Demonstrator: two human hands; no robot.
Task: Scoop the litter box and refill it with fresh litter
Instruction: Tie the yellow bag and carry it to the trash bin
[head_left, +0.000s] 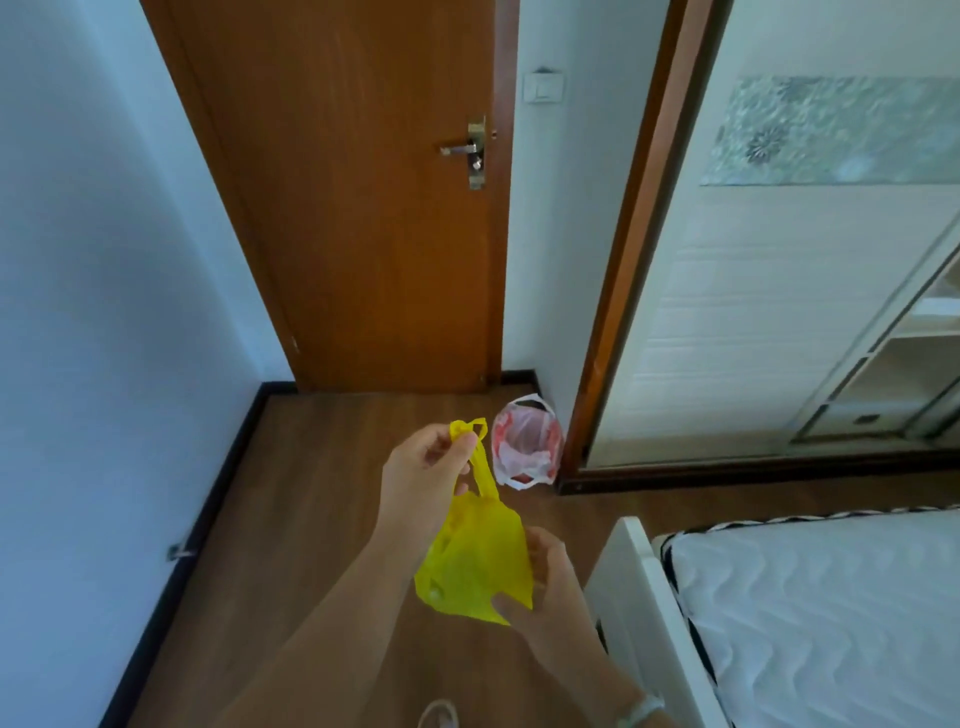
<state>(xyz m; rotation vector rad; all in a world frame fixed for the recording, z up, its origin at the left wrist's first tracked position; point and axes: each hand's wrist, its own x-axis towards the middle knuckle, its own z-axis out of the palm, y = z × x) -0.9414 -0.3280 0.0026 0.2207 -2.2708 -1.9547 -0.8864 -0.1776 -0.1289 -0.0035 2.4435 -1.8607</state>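
Observation:
A small yellow plastic bag (478, 561) hangs in front of me above the wooden floor. My left hand (423, 473) pinches its knotted handles at the top. Lower down, my right hand (545, 587) grips the bag's bulging bottom corner between thumb and fingers. Just beyond the bag, a small bin lined with a red and white plastic bag (527, 441) stands on the floor by the door frame. No litter box or scoop is in view.
A closed brown door (353, 208) stands straight ahead, with a white wall on the left. A white bed frame and mattress (810, 613) fill the lower right. A wardrobe with sliding doors (779, 291) lines the right side.

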